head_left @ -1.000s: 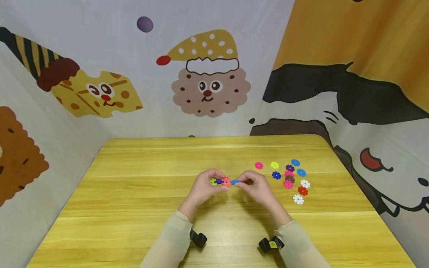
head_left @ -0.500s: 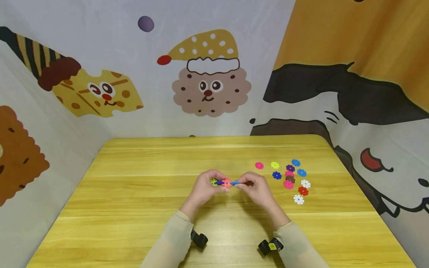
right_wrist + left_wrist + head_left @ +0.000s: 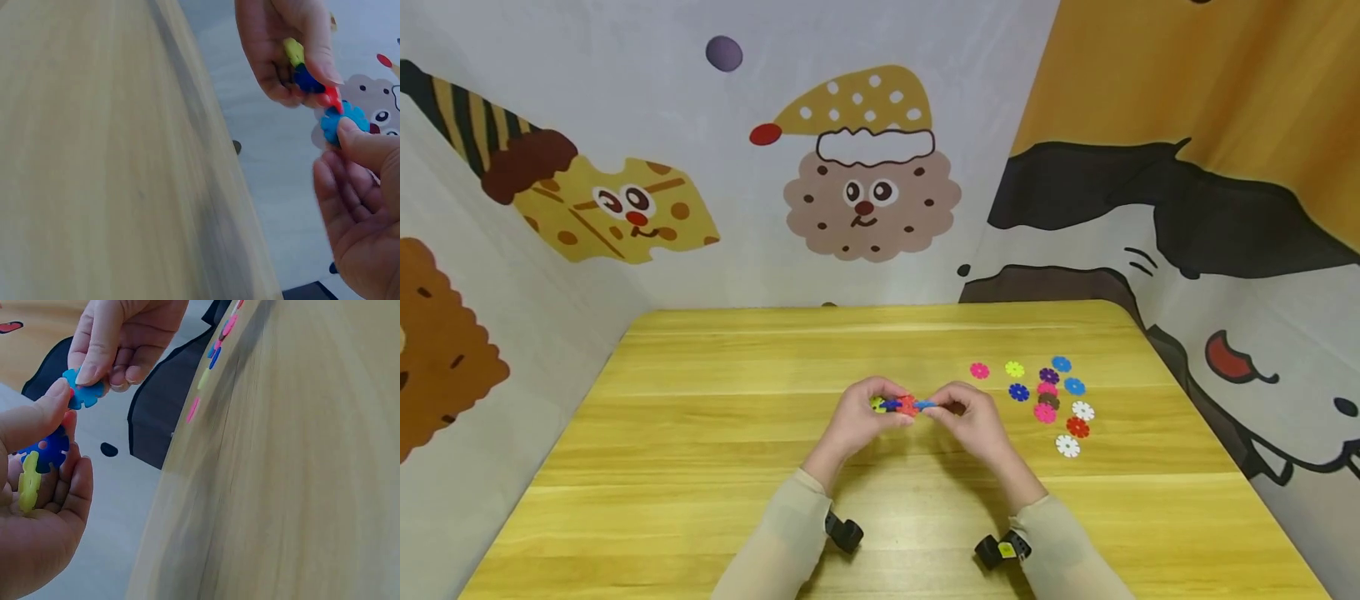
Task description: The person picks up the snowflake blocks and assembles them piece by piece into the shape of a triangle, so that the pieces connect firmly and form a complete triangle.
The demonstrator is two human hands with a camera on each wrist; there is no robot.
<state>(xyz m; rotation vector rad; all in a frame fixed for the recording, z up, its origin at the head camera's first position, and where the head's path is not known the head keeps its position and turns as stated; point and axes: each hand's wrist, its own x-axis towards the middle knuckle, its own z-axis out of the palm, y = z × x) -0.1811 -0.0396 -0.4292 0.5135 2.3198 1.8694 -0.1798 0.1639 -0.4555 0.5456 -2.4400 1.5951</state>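
Note:
Above the middle of the table, my left hand (image 3: 862,418) holds a short chain of notched plastic discs. The chain runs from a yellow disc (image 3: 29,481) through a dark blue disc (image 3: 48,450) to a red-pink disc (image 3: 907,405), which the thumb and fingers pinch. My right hand (image 3: 972,419) pinches a light blue disc (image 3: 345,122) between thumb and finger. The light blue disc meets the edge of the red-pink one; fingers partly cover the joint, so how deep the slots sit cannot be told.
Several loose notched discs lie on the wooden table (image 3: 700,467) to the right, among them a pink one (image 3: 980,371), a yellow-green one (image 3: 1014,369), a dark blue one (image 3: 1018,392), a red one (image 3: 1078,427) and a white one (image 3: 1067,447). Some overlap. A printed cloth (image 3: 700,125) hangs behind.
Both hands stay in nearly the same place with the same discs. The red-pink and light blue discs tilt slightly; the loose discs have not moved.

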